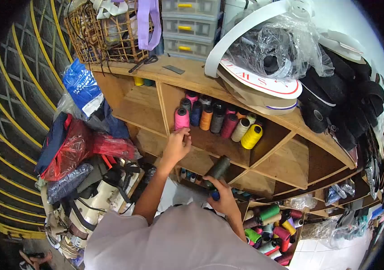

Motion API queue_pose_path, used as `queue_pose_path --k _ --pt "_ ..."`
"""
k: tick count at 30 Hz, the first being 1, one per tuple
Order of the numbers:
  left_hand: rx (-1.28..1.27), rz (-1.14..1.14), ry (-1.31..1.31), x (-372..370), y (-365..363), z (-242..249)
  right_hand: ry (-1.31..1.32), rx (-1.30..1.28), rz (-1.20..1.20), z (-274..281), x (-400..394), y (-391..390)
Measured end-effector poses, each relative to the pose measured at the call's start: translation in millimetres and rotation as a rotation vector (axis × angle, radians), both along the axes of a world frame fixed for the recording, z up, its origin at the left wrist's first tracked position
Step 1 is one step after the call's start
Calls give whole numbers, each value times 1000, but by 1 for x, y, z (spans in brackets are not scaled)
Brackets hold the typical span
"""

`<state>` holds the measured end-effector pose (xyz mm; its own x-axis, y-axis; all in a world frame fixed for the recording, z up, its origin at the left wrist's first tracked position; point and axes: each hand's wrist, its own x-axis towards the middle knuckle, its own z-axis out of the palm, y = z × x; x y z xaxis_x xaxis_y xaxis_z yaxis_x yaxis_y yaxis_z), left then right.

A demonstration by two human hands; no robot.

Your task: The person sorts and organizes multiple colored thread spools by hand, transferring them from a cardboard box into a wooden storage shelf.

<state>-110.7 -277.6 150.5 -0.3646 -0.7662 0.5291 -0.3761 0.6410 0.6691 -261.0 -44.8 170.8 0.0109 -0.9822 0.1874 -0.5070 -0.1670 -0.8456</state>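
My left hand (178, 146) reaches to the wooden shelf with curled fingers at the base of a pink thread spool (182, 119), which stands at the front left of a row. Lower and to the right, my right hand (223, 198) is closed around a dark grey-green thread spool (218, 168), tilted in front of the shelf. A bit of blue (214, 195) shows under that hand; what it belongs to is mostly hidden. Beside the pink spool stand an orange spool (206, 118), a maroon spool (229, 126), a cream spool (240, 129) and a yellow spool (252, 136).
A box (296, 243) of mixed thread spools sits low on the right. On the shelf top are a wicker basket (106, 33), scissors (143, 63), clear drawers (188, 27) and white-rimmed rolls (264, 81). Bagged items (72, 153) and a sewing machine (95, 202) crowd the left.
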Motion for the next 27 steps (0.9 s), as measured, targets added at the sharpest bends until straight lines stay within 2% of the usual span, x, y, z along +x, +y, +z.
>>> queue_pose_path --k 2,3,4,6,7,9,10,11,12,14,15,16,17,20,22,23,26,27 --pt "-63 -130 4 5 6 3 60 8 3 8 1 -7" --pt "104 -243 -3 10 22 19 157 25 14 8 0 -12" --pt "106 -247 -4 11 36 22 252 44 24 7 -2 -17" --pt "742 -573 275 10 64 26 333 110 -2 6 -9 -27" --pt "724 -565 247 11 77 39 438 71 14 4 -14 -33" --pt "677 -519 200 11 70 25 615 -34 101 25 -15 -43" --pt "625 -477 155 10 65 15 613 -32 101 25 -16 -48" --pt "768 -496 207 9 61 6 633 -17 126 23 -17 -52" --pt "767 -497 208 8 54 -11 653 -5 150 20 -18 -55" --pt "551 -427 258 5 41 -37 619 -76 147 19 -22 -56" --pt "657 -415 351 6 49 -19 477 -67 136 20 -24 -55" --pt "653 -411 351 8 54 -3 334 -57 124 20 -25 -55" --pt "628 -389 369 9 58 10 333 -60 128 19 -25 -54" --pt "609 -370 437 4 60 24 69 -258 40 12 -24 -50" --pt "286 -158 301 -4 53 33 19 -250 -44 3 -20 -42" --pt "51 24 166 -9 44 25 -34 -229 -90 -11 -24 -41" --pt "12 135 254 -25 27 8 -83 -197 -180 -23 -27 -35" --pt "33 175 224 -26 24 4 -309 -62 -227 -25 -27 -33"
